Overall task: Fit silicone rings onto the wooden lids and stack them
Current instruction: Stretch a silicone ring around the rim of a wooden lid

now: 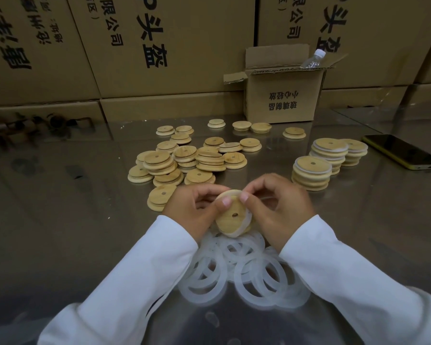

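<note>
A wooden lid (234,216) is held up between both hands, just above a pile of white rings (234,265). The pile lies right under the hands and close to the body, so that the next ring is easy to reach. The lid is gripped on one side by the left hand (192,207) and on the other by the right hand (279,207). The fingers are curled round it and both thumbs (225,202) are pressed on its top edge. A white ring (247,221) is seen round the lid's edge on the right-hand side, and it is probably being pushed into place by the thumbs. Bare lids (184,160) are heaped beyond the left hand. Lids with rings are piled in neat stacks (311,174) beyond the right hand, likely so that done ones are kept apart. A phone (403,151) is lying far off to the right.
</note>
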Demonstrator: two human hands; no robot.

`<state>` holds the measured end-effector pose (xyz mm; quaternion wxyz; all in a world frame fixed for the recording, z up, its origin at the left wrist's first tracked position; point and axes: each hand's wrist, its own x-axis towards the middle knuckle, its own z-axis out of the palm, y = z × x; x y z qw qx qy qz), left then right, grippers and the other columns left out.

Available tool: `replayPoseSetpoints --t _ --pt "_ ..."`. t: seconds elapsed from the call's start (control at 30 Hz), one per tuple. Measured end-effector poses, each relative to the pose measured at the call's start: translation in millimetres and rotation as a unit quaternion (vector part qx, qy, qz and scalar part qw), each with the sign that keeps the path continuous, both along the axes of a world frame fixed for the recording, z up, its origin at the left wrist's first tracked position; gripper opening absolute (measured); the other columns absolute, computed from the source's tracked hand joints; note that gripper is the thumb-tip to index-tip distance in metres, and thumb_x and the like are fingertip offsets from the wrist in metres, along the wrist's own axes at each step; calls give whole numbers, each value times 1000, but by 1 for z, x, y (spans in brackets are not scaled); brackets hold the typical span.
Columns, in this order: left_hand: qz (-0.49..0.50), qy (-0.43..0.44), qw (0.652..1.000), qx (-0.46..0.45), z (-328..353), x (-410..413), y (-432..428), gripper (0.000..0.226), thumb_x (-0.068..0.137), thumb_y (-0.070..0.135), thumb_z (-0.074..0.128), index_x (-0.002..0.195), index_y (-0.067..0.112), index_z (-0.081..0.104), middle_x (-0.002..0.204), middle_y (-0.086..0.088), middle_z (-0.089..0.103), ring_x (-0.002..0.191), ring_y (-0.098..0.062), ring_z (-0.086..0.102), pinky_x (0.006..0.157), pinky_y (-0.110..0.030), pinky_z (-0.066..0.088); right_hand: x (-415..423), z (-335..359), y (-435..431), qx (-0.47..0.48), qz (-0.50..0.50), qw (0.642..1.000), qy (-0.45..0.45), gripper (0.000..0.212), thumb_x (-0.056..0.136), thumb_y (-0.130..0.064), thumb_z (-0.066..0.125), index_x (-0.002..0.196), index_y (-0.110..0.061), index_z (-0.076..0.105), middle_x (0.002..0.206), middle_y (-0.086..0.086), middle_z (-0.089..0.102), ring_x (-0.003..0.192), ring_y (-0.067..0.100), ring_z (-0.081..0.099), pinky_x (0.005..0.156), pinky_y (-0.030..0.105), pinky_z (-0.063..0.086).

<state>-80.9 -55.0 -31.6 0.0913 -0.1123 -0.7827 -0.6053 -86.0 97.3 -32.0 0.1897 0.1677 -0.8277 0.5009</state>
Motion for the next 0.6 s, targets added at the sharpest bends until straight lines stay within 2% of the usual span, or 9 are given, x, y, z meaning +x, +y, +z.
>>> replayPoseSetpoints --t 0.13,0.33,0.47,0.6 --pt "-14 2 1000 -16 0 -1 -2 16 83 5 62 84 21 66 89 -10 69 87 -25 65 80 -31 53 0 0 0 -2 3 1000 -7 26 81 -16 65 65 -34 56 79 -12 59 78 4 58 77 33 51" --pt "-15 14 998 55 4 -1 -3 21 81 0 61 78 20 66 75 6 67 69 -3 63 62 -15 50 -3 9 6 -64 33 996 -51 19 80 -16 67 67 -30 63 74 -7 66 78 14 62 81 38 52" --pt "-23 5 997 77 7 -1 -4 17 80 1 61 80 17 66 71 8 68 67 -3 63 60 -17 52 -4 14 10 -75 38 995 -46 15 79 -16 67 68 -26 65 72 -7 66 75 11 61 78 31 51" --pt "-17 9 996 89 8 0 -2 15 81 2 60 81 15 66 72 5 67 65 -3 63 59 -19 53 -3 16 11 -45 16 999 -24 14 80 -17 66 70 -26 63 76 -8 65 76 6 59 74 22 48"
